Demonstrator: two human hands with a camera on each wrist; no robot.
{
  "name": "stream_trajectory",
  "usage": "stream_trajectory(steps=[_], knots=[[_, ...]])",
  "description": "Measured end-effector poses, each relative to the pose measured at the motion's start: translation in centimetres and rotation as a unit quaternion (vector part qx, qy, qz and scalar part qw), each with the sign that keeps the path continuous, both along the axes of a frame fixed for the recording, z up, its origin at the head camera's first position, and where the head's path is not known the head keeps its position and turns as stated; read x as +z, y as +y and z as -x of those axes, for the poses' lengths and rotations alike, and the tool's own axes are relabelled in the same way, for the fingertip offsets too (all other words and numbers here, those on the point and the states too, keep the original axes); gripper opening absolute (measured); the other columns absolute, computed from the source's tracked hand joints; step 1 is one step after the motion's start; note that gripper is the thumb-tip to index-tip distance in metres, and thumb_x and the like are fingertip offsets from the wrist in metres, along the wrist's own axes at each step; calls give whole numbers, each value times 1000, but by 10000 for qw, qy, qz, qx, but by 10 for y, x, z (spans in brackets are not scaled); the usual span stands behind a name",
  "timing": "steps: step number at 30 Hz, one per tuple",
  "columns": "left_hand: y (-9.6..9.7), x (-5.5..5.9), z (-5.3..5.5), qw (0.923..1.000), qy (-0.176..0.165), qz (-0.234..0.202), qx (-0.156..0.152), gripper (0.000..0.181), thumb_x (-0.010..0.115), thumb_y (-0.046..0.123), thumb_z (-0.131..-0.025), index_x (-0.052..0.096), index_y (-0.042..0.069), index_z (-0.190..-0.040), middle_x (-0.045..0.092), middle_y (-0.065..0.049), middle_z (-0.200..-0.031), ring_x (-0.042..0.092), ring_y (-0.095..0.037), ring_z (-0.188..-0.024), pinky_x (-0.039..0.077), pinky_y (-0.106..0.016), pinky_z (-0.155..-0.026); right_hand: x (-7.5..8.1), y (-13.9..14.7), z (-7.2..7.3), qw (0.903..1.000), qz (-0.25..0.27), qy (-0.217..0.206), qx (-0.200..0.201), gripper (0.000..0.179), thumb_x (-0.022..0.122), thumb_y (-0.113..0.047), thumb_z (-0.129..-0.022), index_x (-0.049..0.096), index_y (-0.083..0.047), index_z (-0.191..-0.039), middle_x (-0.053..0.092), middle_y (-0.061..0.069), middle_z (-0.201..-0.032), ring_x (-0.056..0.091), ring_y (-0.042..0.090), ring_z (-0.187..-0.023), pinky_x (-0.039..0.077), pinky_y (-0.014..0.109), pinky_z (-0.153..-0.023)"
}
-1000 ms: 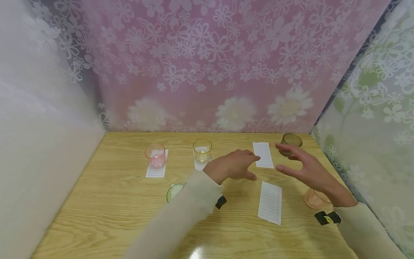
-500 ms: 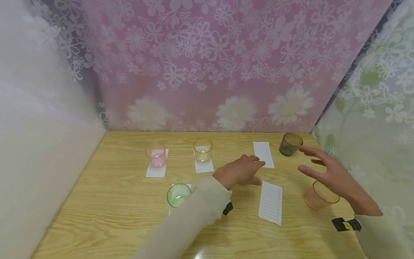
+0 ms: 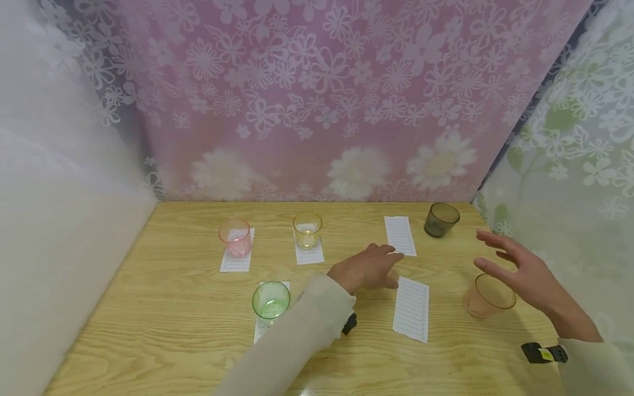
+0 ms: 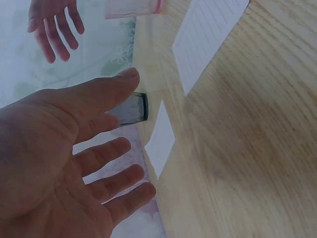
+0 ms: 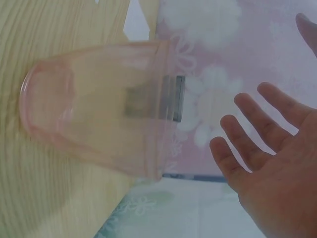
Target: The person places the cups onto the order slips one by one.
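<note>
My left hand (image 3: 367,268) hovers over the table between two lined paper slips, its fingers loosely bent and holding nothing. The farther slip (image 3: 400,235) lies just beyond its fingertips, the nearer slip (image 3: 411,309) to its right and closer to me. My right hand (image 3: 520,270) is held in the air with thumb and fingers apart, above the rim of an orange-tinted glass (image 3: 477,301). In the right wrist view the orange glass (image 5: 99,114) stands large beside the empty fingers. A dark grey glass (image 3: 441,221) stands at the back right, with no paper under it.
A pink glass (image 3: 235,237) and a yellow glass (image 3: 307,231) stand on paper slips at the back left and middle. Nearer, a green glass (image 3: 271,300) sits on another slip, beside my left sleeve (image 3: 297,335). Floral curtains (image 3: 317,110) close off the table's back and right.
My right hand has moved right and toward me, from beside the dark glass to over the orange one. My left hand has shifted slightly right and nearer. The glasses and slips have stayed put.
</note>
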State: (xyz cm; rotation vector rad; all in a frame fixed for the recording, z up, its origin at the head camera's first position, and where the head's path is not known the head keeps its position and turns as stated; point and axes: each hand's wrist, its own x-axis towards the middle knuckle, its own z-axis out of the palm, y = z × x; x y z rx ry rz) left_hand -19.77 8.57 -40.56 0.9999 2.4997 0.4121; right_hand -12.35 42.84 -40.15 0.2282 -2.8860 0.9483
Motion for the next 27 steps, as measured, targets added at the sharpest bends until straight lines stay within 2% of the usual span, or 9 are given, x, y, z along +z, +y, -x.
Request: stream_trajectory(steps=[2,3,5,7,10,12,17,20,27], knots=[[1,-4,-1,10000,-56,-7,31,72,69,38,-109,35,32,-172,26,11,-181,24,-13,-168,39,-33,-129,-2,5,-3,9999,-15,-132,-73,70,66,-26,-111,34,-27,-173,39,2,-173,44,31,-152,40,42,-121],[2,-6,-1,10000,-56,-18,20,72,70,38,-108,35,32,-172,26,11,-181,24,-13,-168,40,-33,-129,-4,7,-4,9998,-3,-172,-93,70,65,-26,-111,33,-27,-173,37,4,-174,43,32,-152,40,53,-121],[5,-11,-2,10000,-51,-3,12,73,71,40,-108,36,34,-171,26,13,-180,23,-11,-167,40,-31,-128,-7,13,-7,9997,-49,-215,-127,71,65,-26,-112,31,-26,-174,38,7,-173,44,32,-151,40,54,-119],[7,-15,-3,10000,-27,25,-12,73,72,41,-107,37,34,-171,26,15,-180,24,-10,-167,40,-30,-128,-12,19,-8,9998,-37,-158,-102,71,65,-25,-111,32,-26,-174,41,-10,-167,42,2,-148,39,25,-117],[11,-21,-5,9999,65,94,-51,73,73,41,-106,39,33,-170,28,15,-179,25,-10,-166,40,-29,-127,-18,25,-9,10000,43,-57,-5,70,67,-23,-110,34,-22,-173,39,-32,-154,30,-31,-126,30,-2,-92],[13,-25,-6,9995,214,211,-120,73,73,42,-106,40,33,-170,30,15,-179,27,-10,-166,39,-29,-128,-21,27,-9,9999,137,-56,58,72,67,-21,-110,33,-20,-173,37,-40,-150,30,-33,-127,29,-3,-92],[15,-36,-9,9964,624,485,-293,71,73,46,-105,43,32,-168,35,15,-177,32,-12,-164,36,-31,-131,-32,34,-13,9998,142,-88,62,79,68,-20,-109,25,-25,-176,36,-41,-150,31,-31,-126,30,-3,-90],[14,-43,-12,9960,657,497,-332,71,73,48,-105,44,33,-168,34,15,-177,32,-12,-164,35,-32,-132,-38,39,-17,9998,94,-141,57,83,68,-20,-109,21,-27,-176,35,-41,-150,30,-30,-125,30,-3,-89],[16,-54,-17,9929,852,578,-601,71,69,52,-106,41,35,-169,28,17,-179,27,-13,-166,32,-31,-133,-53,50,-26,9990,235,-360,151,87,69,-16,-108,17,-20,-177,32,-44,-148,31,-30,-126,33,-1,-89]])
